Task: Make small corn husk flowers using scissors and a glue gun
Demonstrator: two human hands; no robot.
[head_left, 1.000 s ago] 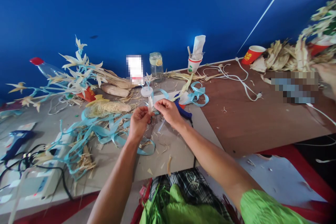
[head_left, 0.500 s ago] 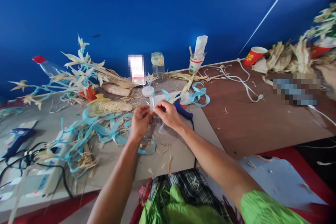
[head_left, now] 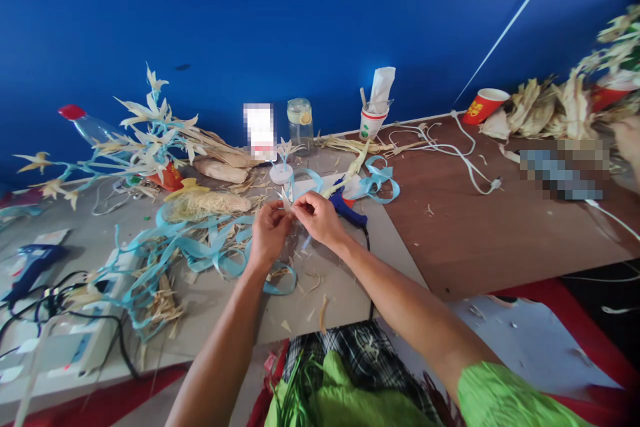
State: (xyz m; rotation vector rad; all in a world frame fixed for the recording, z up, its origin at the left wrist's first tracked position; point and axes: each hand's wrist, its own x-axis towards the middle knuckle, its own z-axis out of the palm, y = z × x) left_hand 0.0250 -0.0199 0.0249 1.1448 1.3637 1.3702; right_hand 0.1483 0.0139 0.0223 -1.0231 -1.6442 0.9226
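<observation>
My left hand and my right hand meet above the grey board, both pinching a small pale corn-husk piece between their fingertips. A light blue ribbon trails from under my left hand across the board. Just behind my right hand lies a blue glue gun. A small husk flower on a white base stands a little beyond the hands.
A branch of husk flowers lies at the left, with a second glue gun and a power strip. A glass jar, paper cup, white cable, red cup and husk pile sit behind.
My hands have drawn slightly closer together on the husk piece, and the piece sits lower between the fingertips. Nothing else on the table has moved.
</observation>
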